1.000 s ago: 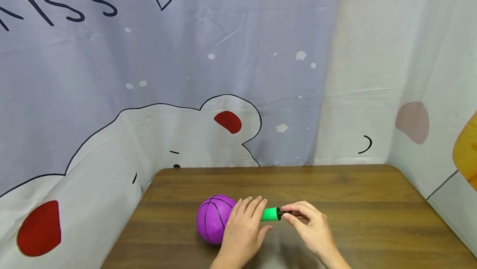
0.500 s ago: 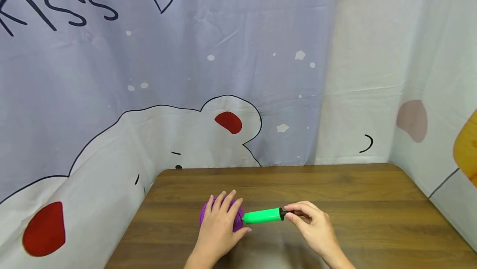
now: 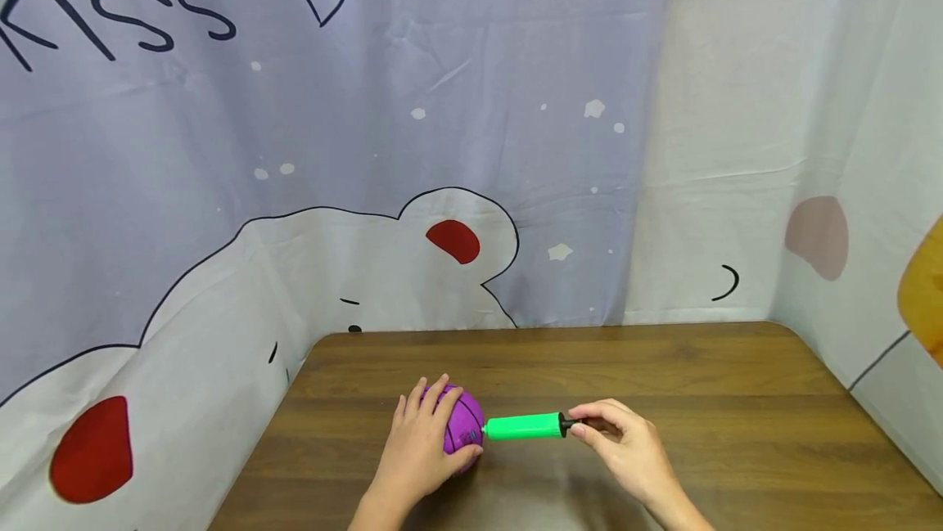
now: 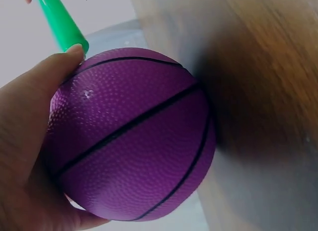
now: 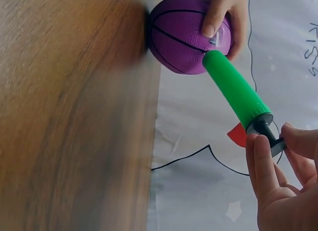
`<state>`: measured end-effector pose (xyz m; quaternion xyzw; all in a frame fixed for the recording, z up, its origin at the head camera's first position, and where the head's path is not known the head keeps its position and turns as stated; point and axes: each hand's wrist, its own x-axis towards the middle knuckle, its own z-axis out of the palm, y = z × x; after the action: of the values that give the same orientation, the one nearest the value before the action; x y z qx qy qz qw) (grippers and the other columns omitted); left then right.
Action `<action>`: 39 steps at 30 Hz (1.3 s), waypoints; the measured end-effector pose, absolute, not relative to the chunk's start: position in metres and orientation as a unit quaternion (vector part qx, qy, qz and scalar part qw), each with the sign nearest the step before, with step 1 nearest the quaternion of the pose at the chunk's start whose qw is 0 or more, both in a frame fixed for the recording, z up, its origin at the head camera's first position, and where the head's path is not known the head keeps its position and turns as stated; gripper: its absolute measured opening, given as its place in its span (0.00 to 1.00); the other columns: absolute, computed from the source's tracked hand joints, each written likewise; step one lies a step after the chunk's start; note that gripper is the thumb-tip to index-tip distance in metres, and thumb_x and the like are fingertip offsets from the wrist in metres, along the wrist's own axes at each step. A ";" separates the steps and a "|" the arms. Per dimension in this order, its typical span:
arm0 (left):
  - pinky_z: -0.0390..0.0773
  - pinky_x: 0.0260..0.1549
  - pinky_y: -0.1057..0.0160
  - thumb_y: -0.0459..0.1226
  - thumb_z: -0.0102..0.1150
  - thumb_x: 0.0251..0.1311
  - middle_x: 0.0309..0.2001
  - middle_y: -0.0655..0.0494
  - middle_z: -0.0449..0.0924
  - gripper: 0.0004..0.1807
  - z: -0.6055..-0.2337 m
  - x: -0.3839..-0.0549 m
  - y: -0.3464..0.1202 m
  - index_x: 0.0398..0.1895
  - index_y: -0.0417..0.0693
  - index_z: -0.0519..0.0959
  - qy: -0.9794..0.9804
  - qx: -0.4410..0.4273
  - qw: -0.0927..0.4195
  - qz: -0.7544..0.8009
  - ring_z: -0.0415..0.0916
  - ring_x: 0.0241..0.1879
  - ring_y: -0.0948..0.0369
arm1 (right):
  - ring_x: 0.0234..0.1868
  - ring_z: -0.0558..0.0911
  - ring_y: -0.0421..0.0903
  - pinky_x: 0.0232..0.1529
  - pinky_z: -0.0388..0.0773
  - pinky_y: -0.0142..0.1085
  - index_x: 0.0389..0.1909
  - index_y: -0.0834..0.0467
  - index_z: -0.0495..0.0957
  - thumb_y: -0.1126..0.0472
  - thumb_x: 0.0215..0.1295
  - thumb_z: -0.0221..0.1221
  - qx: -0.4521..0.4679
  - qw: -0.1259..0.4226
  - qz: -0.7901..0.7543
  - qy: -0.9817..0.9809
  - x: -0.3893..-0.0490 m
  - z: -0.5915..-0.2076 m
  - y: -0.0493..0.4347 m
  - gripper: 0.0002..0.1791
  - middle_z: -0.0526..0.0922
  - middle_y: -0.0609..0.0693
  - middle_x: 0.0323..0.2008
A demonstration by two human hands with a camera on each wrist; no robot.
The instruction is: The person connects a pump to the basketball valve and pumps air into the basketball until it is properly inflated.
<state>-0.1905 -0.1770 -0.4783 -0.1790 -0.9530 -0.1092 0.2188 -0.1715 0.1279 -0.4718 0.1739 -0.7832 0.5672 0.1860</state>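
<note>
A purple ball with black basketball lines [image 3: 466, 414] sits on the wooden table. My left hand [image 3: 418, 443] grips it from the left, with the thumb and fingers spread around its side; the left wrist view shows the ball [image 4: 134, 136] between thumb and fingers. A green hand pump [image 3: 525, 426] lies nearly level to the right of the ball, its narrow end meeting the ball's surface. My right hand [image 3: 626, 449] pinches the pump's black handle [image 5: 271, 141] between thumb and fingers. Only a short length of black rod shows between handle and barrel.
The brown wooden table [image 3: 707, 384] extends around both hands. Behind it hangs a printed curtain [image 3: 442, 105] with cartoon figures and lettering, and more fabric [image 3: 869, 285] closes off the right side.
My left hand has moved left, off the pump's barrel and the ball's right side, to the ball's left. The ball has shifted slightly right. My right hand keeps its pinch on the handle.
</note>
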 end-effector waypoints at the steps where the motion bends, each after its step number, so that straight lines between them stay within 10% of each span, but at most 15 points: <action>1: 0.69 0.62 0.29 0.63 0.73 0.46 0.70 0.48 0.70 0.45 -0.479 -0.191 -0.178 0.67 0.55 0.73 -0.952 -0.180 0.219 -0.111 0.64 0.69 0.38 | 0.38 0.85 0.36 0.39 0.85 0.29 0.41 0.58 0.86 0.68 0.58 0.71 0.175 0.183 0.567 -0.784 -0.172 -0.472 0.128 0.10 0.86 0.48 0.39; 13: 0.72 0.58 0.34 0.63 0.71 0.50 0.64 0.47 0.72 0.43 -0.484 -0.196 -0.178 0.67 0.54 0.73 -0.953 -0.193 0.215 -0.096 0.67 0.64 0.39 | 0.46 0.82 0.37 0.47 0.83 0.30 0.55 0.51 0.82 0.63 0.67 0.65 0.212 0.081 0.513 -0.828 -0.179 -0.468 0.125 0.16 0.83 0.50 0.51; 32: 0.73 0.56 0.34 0.62 0.73 0.48 0.63 0.46 0.73 0.42 -0.491 -0.196 -0.179 0.63 0.53 0.73 -0.951 -0.190 0.221 -0.107 0.67 0.64 0.37 | 0.34 0.74 0.43 0.35 0.76 0.38 0.42 0.48 0.85 0.65 0.39 0.79 0.310 0.323 0.120 -0.886 -0.194 -0.465 0.086 0.25 0.79 0.43 0.33; 39: 0.74 0.55 0.34 0.61 0.72 0.50 0.61 0.46 0.74 0.41 -0.489 -0.198 -0.180 0.63 0.53 0.73 -0.950 -0.198 0.219 -0.107 0.68 0.62 0.38 | 0.34 0.76 0.47 0.38 0.79 0.41 0.40 0.50 0.83 0.66 0.42 0.74 0.325 0.311 0.005 -0.893 -0.197 -0.459 0.069 0.21 0.77 0.47 0.31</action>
<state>-0.1983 -0.1796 -0.4887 -0.1978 -0.9495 -0.1065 0.2190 -0.1966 0.0692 -0.4594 0.3254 -0.8930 0.0050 0.3109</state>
